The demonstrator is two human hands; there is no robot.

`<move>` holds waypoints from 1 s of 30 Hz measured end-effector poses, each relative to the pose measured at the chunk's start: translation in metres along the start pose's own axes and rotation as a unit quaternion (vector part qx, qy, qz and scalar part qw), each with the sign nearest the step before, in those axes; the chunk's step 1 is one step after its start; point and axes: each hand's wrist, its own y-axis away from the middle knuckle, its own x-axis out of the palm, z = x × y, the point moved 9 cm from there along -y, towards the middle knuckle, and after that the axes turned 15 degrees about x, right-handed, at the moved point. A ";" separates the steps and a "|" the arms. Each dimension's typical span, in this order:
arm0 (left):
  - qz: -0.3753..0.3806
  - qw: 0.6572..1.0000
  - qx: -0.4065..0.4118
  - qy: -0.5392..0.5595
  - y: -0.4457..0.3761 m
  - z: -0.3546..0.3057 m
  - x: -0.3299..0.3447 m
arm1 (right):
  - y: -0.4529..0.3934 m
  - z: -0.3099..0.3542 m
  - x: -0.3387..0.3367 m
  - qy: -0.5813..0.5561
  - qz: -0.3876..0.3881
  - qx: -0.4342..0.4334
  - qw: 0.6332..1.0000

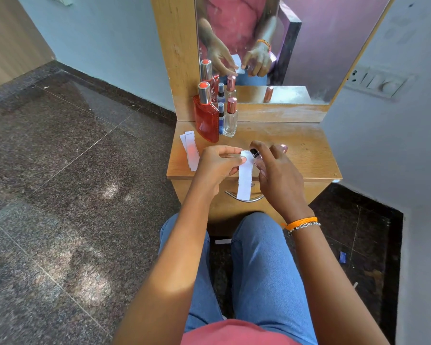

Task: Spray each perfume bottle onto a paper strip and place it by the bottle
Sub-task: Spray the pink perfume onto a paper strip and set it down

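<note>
The left hand (218, 163) pinches a paper strip (245, 174) and the right hand (275, 170) grips a pink bottle (259, 160); three bottles (230, 118) probably wait, no strip beside them.

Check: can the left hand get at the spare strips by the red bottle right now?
Probably not freely: the left hand is pinching a paper strip. The path to the spare strips looks open.

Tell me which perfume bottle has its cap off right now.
The pinkish bottle gripped in the right hand, aimed at the paper strip the left hand pinches. The red bottle, small blue bottle and clear bottle stand capped.
</note>
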 end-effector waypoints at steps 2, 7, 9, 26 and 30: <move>0.000 1.000 0.000 -0.003 -0.001 0.001 0.000 | -0.001 -0.002 -0.003 -0.028 -0.005 0.013 1.000; -0.015 0.999 0.044 -0.028 -0.006 -0.005 -0.004 | -0.001 -0.003 -0.011 -0.077 -0.012 0.031 0.996; -0.017 0.997 0.056 -0.051 -0.012 -0.007 -0.001 | -0.002 -0.004 -0.013 -0.092 -0.008 0.031 0.995; 0.027 0.873 0.191 -0.449 -0.008 -0.014 0.025 | -0.012 -0.020 -0.013 -0.194 0.020 0.067 0.979; 0.073 0.858 0.173 -0.478 -0.010 -0.001 0.027 | -0.014 -0.020 -0.010 -0.204 0.022 0.061 0.977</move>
